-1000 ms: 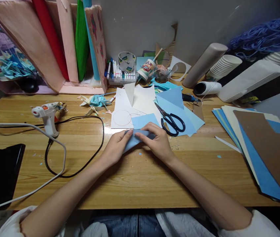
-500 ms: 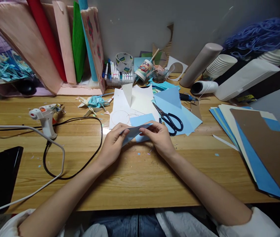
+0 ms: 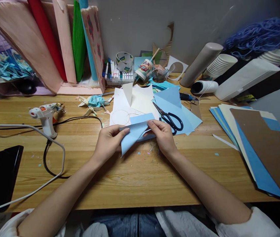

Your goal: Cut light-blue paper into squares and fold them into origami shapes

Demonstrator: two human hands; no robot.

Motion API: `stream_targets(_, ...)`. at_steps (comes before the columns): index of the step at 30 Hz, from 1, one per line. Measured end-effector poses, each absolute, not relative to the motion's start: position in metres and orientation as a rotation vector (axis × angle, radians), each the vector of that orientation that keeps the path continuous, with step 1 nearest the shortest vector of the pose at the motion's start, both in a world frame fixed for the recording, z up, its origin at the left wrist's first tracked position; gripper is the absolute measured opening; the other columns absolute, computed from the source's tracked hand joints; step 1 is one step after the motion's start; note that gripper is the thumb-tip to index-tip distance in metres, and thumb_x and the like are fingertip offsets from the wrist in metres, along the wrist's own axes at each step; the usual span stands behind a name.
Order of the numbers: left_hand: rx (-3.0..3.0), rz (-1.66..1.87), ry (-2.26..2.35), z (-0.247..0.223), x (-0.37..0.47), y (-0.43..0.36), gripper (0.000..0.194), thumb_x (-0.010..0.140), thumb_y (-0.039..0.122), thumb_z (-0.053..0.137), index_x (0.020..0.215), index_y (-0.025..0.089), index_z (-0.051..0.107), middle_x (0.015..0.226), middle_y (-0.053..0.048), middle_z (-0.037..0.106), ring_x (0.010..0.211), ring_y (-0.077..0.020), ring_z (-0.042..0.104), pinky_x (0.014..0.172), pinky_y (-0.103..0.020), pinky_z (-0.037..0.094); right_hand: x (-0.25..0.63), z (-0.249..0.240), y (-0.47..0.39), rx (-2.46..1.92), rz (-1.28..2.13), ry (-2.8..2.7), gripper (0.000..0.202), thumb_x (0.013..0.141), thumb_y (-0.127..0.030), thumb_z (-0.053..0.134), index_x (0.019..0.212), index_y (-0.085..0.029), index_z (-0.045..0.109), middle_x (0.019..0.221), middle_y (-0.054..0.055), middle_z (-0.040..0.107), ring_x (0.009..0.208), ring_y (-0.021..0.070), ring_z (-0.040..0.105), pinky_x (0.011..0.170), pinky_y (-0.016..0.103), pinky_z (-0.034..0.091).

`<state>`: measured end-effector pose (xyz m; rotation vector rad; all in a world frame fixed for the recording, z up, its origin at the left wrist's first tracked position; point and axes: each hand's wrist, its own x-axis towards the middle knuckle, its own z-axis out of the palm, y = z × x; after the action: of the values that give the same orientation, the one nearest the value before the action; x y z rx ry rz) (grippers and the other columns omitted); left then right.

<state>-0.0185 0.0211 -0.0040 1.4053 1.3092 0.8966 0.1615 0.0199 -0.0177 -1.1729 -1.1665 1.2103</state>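
A piece of light blue paper (image 3: 133,135), folded into a slanted, pointed shape, is held above the table between my hands. My left hand (image 3: 109,140) pinches its left side, thumb on top. At the upper right corner, my right hand (image 3: 163,135) grips it between thumb and fingers; some of those fingertips are hidden behind the paper. Just beyond my right hand lie black-handled scissors (image 3: 172,120) on blue sheets (image 3: 169,98). White paper (image 3: 120,110) with drawn circles lies behind my hands, and another blue piece (image 3: 142,117) rests on it.
A glue gun (image 3: 45,118) with its cable stands at the left, near a black phone-like slab (image 3: 3,176). Markers (image 3: 120,75) and a tape roll (image 3: 124,62) are at the back. Coloured card sheets (image 3: 258,148) are stacked at the right, by a white strip (image 3: 225,142).
The blue paper has been tilted and opened out, so more of its face and a downward point show. My hands have moved slightly apart, both still holding it.
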Motion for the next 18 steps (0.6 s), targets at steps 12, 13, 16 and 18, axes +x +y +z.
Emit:
stream_targets(12,1.378,0.837,1.253,-0.0046,-0.0195,0.0237,0.031,0.077,0.04,0.056,0.068,0.012,0.064,0.059,0.002,0.055,0.056,-0.0096,0.045,0.052,-0.02,0.034,0.162,-0.0168,0.021,-1.236,1.179,-1.266,0.031,0.082,-0.041,0.051,0.061,-0.018,0.054,0.057,-0.001,0.056,0.048,0.0127,0.055,0.05,0.026,0.047)
stream_targets(13,1.39,0.834,1.232,-0.0045,-0.0197,0.024,0.031,0.078,0.039,0.054,0.067,0.012,0.063,0.06,0.002,0.055,0.057,-0.0097,0.045,0.055,-0.02,0.035,0.1625,-0.0168,0.0213,-1.241,1.171,-1.269,0.031,0.082,-0.041,0.052,0.061,-0.018,0.054,0.057,-0.001,0.056,0.048,0.0125,0.055,0.049,0.026,0.047)
stream_targets(16,1.389,0.806,1.173,-0.0052,-0.0203,0.0247,0.033,0.08,0.039,0.051,0.062,0.013,0.06,0.059,0.002,0.054,0.059,-0.0102,0.046,0.059,-0.02,0.036,0.1635,-0.017,0.0223,-1.261,1.154,-1.256,0.032,0.081,-0.041,0.053,0.059,-0.018,0.053,0.056,-0.001,0.055,0.046,0.012,0.054,0.047,0.026,0.046)
stream_targets(18,1.37,0.796,1.165,-0.0062,-0.0208,0.0247,0.034,0.08,0.041,0.05,0.063,0.013,0.06,0.06,0.002,0.055,0.06,-0.0106,0.047,0.06,-0.021,0.036,0.1623,-0.0171,0.0225,-1.264,1.194,-1.217,0.032,0.079,-0.043,0.054,0.059,-0.018,0.052,0.056,-0.001,0.054,0.046,0.012,0.054,0.046,0.026,0.047)
